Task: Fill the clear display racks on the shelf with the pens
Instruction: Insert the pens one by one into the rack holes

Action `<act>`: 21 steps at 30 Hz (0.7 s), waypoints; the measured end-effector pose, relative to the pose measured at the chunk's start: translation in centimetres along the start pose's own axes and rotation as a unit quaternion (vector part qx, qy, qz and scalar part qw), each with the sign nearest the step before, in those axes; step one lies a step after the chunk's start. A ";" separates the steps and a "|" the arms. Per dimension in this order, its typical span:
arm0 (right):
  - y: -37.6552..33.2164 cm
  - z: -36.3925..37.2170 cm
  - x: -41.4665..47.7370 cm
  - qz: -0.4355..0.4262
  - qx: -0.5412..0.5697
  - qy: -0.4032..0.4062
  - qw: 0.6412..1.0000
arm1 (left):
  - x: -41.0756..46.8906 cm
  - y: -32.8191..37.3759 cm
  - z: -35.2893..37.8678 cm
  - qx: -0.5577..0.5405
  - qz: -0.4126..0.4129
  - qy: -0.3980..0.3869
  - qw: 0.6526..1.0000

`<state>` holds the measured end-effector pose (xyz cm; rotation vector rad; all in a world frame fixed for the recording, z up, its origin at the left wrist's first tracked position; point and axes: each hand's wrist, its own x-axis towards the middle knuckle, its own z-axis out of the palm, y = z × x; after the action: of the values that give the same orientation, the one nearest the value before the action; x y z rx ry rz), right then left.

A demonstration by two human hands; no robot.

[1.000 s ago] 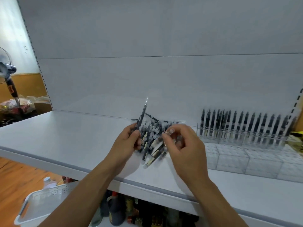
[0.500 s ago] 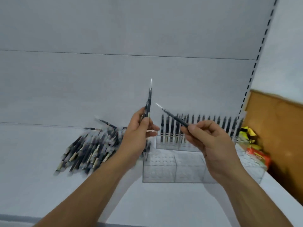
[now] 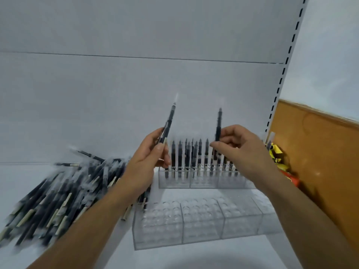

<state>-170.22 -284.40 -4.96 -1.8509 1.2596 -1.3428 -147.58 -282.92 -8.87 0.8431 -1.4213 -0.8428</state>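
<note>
The rear rack (image 3: 194, 183), the raised clear tier at the back of the white shelf (image 3: 174, 257), is the reference here. Its back row holds 1 line of standing pens (image 3: 179, 154), black and tips up. The holes in front of that row look empty, and so does the front rack (image 3: 194, 222), the lower clear tier just before it. The right hand (image 3: 244, 152) is above the rear rack's right half, thumb and fingertips pinched on the lower barrel of the right pen (image 3: 219, 123). That pen's long axis is close to vertical, tip up — already lined up with the holes beneath. The left hand (image 3: 147, 158) is over the rack's left end, fingers curled round the left pen (image 3: 168, 123), which tilts up and rightward. Loose pens (image 3: 68, 191) lie heaped on the shelf left of the rack. I judge the right pen goes in first — it needs only a straight drop, while the left must be turned upright.
</note>
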 end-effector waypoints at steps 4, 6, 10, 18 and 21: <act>0.9 -0.3 1.7 0.011 -0.033 0.006 0.999 | -1.1 -1.3 -0.4 -0.012 -0.030 0.020 0.999; 1.1 -0.1 2.3 0.008 -0.067 -0.004 0.998 | -1.4 -1.6 -0.6 -0.016 -0.041 0.013 0.999; 1.7 0.9 3.1 -0.013 -0.133 -0.018 0.991 | -1.5 -1.8 -0.9 -0.005 -0.038 -0.009 0.999; 2.0 1.9 3.1 -0.005 -0.226 -0.079 0.971 | -1.7 -1.6 -1.1 0.014 -0.024 -0.026 0.999; 1.8 1.6 3.1 -0.009 -0.240 -0.079 0.968 | -1.5 -0.7 -0.6 0.001 -0.012 -0.015 1.000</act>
<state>-169.18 -288.14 -5.69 -2.2416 1.5836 -0.9244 -146.91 -281.89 -10.20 0.8535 -1.4404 -0.8752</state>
